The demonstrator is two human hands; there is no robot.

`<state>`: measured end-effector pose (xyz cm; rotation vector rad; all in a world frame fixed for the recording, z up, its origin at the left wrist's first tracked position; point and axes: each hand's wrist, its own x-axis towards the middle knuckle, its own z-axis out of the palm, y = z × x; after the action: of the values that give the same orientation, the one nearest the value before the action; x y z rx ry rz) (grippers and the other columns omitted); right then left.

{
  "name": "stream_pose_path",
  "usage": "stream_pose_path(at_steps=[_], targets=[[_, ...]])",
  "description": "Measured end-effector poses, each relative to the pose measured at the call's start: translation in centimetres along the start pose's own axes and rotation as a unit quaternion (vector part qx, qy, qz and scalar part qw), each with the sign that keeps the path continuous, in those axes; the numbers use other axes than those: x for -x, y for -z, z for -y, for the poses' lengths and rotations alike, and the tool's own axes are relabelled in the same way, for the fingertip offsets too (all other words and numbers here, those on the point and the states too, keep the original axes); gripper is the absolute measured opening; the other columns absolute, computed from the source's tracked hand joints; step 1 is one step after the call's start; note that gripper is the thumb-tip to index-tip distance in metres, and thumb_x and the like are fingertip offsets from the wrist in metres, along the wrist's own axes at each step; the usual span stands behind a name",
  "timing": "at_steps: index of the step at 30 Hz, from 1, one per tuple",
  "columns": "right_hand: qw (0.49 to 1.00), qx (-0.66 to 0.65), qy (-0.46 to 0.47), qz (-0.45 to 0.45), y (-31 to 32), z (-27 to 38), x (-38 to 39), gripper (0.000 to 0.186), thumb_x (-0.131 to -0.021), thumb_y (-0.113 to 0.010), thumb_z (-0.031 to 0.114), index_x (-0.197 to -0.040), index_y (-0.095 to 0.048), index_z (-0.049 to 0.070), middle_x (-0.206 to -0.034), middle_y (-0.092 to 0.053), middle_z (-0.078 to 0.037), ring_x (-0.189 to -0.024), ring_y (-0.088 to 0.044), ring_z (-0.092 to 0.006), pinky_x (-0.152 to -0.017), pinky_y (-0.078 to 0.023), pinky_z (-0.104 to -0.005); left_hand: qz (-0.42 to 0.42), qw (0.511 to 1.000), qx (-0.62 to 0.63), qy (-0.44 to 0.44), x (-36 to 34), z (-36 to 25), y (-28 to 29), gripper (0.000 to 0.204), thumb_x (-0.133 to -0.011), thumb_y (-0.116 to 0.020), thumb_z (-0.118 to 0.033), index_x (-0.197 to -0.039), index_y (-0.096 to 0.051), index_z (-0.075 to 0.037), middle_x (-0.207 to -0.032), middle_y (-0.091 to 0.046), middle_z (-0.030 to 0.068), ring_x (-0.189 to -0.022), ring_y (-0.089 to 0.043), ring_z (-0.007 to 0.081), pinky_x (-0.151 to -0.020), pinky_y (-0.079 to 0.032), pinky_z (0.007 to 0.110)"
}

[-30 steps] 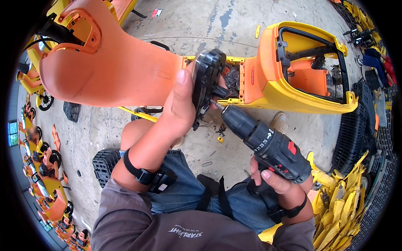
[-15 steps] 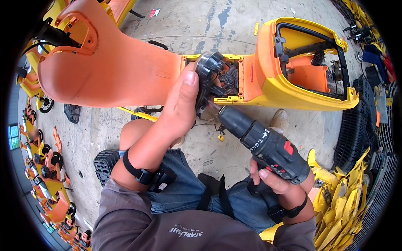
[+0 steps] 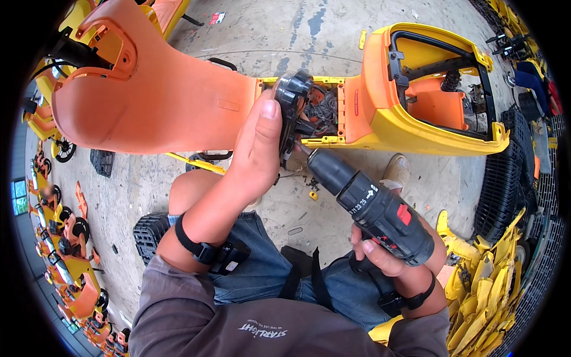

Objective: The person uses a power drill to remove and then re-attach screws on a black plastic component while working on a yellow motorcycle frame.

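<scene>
Left hand (image 3: pixel 257 149): centre frame, grip closed around the black round part (image 3: pixel 291 104), pressing it against the orange-and-yellow ride-on toy body (image 3: pixel 178 101).
Right hand (image 3: pixel 386 256): lower right, grip wrapped on the cordless drill (image 3: pixel 369 208), its tip under the part.
Handling: rigid, light plastic, likely; best held by its rim.
</scene>
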<state>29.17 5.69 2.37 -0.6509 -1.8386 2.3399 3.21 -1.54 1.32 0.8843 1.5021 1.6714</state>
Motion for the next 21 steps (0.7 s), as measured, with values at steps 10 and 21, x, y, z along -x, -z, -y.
stream_pose_path(at_steps=[10,21], targets=[[0.999,-0.034,0.006,-0.019,-0.34,0.45,-0.12,0.021,-0.086,-0.062,0.013,-0.106,-0.058,0.005,-0.081,-0.060,0.001,-0.065,-0.057,-0.0060,-0.062,-0.048,-0.0235,-0.018,1.000,-0.005,0.024,0.31,-0.22,-0.22,0.068,-0.100,-0.024,-0.059,-0.124,-0.049,0.000,-0.097,-0.059,0.0078,-0.077,-0.054,0.0105,-0.067,-0.047,0.024],[0.999,-0.035,0.012,-0.029,-0.84,-0.07,0.24,0.031,-0.086,-0.062,0.012,-0.115,-0.055,0.005,-0.084,-0.060,0.000,-0.068,-0.057,-0.0066,-0.064,-0.047,-0.0238,0.002,1.000,0.008,-0.004,0.03,-0.15,-0.13,0.067,-0.101,-0.024,-0.057,-0.124,-0.048,0.001,-0.093,-0.058,0.0057,-0.074,-0.052,0.0082,-0.064,-0.045,0.022]])
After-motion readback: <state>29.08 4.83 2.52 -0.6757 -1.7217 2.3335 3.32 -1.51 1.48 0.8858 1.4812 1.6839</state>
